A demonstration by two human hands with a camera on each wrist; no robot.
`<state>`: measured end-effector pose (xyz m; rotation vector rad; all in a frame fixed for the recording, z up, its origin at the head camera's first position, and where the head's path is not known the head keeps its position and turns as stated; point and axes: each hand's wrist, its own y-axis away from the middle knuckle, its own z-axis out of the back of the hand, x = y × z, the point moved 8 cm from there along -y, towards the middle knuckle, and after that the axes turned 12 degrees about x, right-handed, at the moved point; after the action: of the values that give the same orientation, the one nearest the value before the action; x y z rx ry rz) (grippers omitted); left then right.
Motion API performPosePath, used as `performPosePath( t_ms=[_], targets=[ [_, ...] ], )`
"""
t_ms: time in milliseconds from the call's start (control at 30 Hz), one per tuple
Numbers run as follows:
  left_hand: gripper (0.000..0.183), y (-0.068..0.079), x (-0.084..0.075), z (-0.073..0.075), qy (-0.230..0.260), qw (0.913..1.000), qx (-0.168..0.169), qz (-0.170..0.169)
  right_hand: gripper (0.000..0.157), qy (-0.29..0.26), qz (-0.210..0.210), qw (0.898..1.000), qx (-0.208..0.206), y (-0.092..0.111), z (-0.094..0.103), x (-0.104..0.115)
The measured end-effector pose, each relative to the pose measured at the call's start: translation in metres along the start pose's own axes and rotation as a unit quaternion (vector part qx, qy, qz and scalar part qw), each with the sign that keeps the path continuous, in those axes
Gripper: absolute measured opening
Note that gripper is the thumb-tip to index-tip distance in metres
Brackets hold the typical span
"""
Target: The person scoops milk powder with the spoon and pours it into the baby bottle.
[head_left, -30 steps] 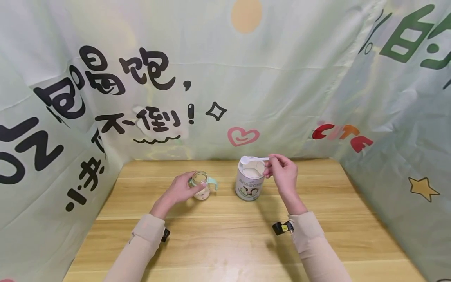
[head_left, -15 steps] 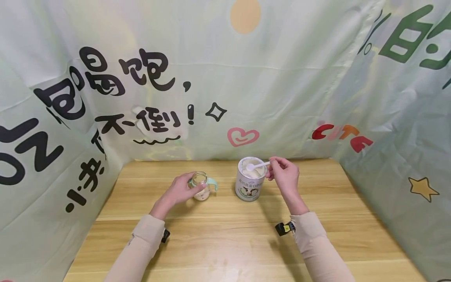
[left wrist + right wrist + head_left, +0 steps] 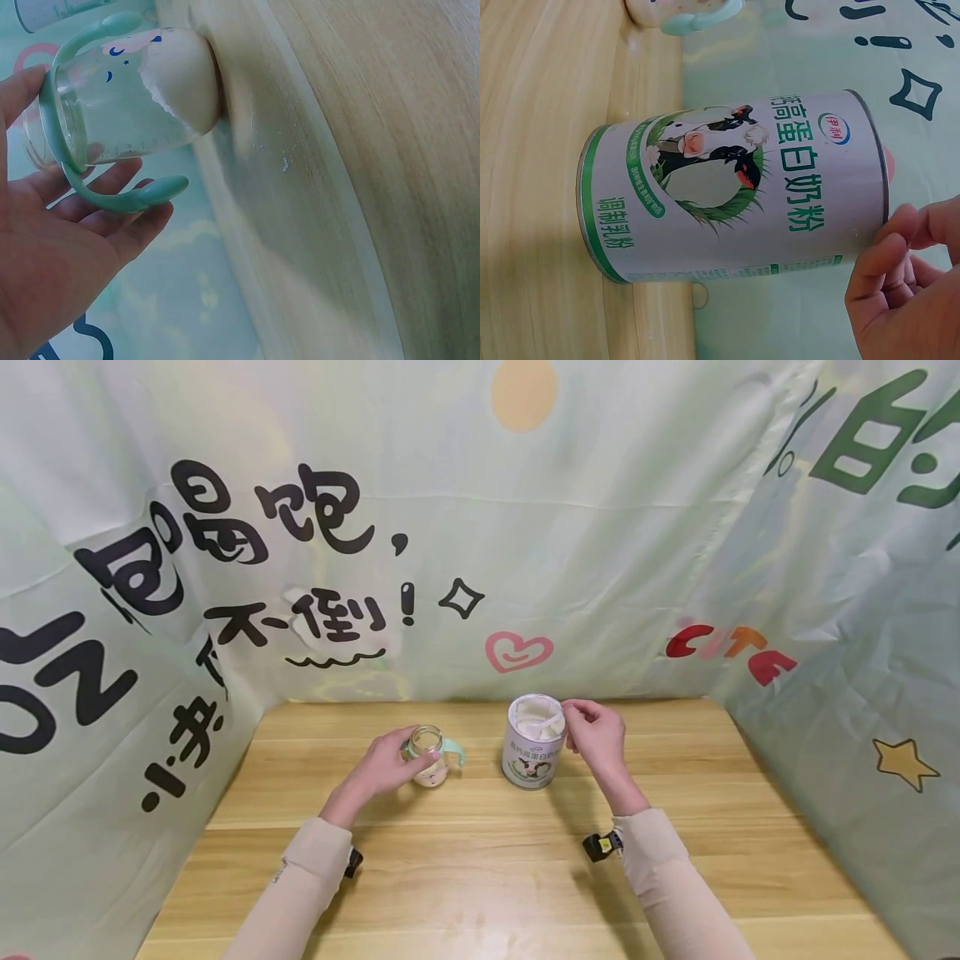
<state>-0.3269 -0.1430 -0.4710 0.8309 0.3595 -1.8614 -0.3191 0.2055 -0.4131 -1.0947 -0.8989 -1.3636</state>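
Observation:
At the table's far middle stands a milk powder can (image 3: 529, 767), its top uncovered and pale powder inside. My right hand (image 3: 598, 737) is at its right rim, pinching the handle of a white scoop (image 3: 551, 722) whose bowl is down in the can. The right wrist view shows the curled right fingers beside the rim of the can (image 3: 810, 180); the scoop is hidden there. To the left, my left hand (image 3: 388, 763) holds an uncapped clear baby bottle (image 3: 112, 112) around its neck. Green handles (image 3: 124, 199) flank the bottle, and a slanted heap of powder (image 3: 187, 79) fills its bottom.
The wooden table (image 3: 480, 877) carries a little spilled powder (image 3: 286, 163) near the bottle. A pale green printed cloth (image 3: 600, 568) hangs behind the table and along both sides.
The scoop has gone from level above the can's mouth down into the powder, with the right hand lowering and shifting slightly left. The left hand and bottle have stayed put.

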Motion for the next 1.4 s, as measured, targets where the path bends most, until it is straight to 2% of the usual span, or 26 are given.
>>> performPosePath(
  t_ms=[467,1033,1200,1400],
  targets=[
    [0.086,0.001,-0.002,0.001,0.005,1.0,-0.004,0.0,0.027,0.069,-0.011,0.997,-0.021,0.002,0.003,0.003],
    [0.087,-0.001,0.0,0.001,0.005,1.0,-0.002,-0.001,0.026,0.068,-0.005,0.998,-0.018,0.0,0.003,0.001],
    [0.087,-0.001,0.0,0.001,0.002,1.0,0.003,0.002,0.031,0.061,-0.005,0.998,-0.016,0.0,0.005,0.0],
    [0.089,-0.002,-0.004,0.007,-0.021,0.9997,0.002,-0.008,0.033,0.054,0.009,0.998,-0.021,-0.004,0.01,0.004]
  ],
)
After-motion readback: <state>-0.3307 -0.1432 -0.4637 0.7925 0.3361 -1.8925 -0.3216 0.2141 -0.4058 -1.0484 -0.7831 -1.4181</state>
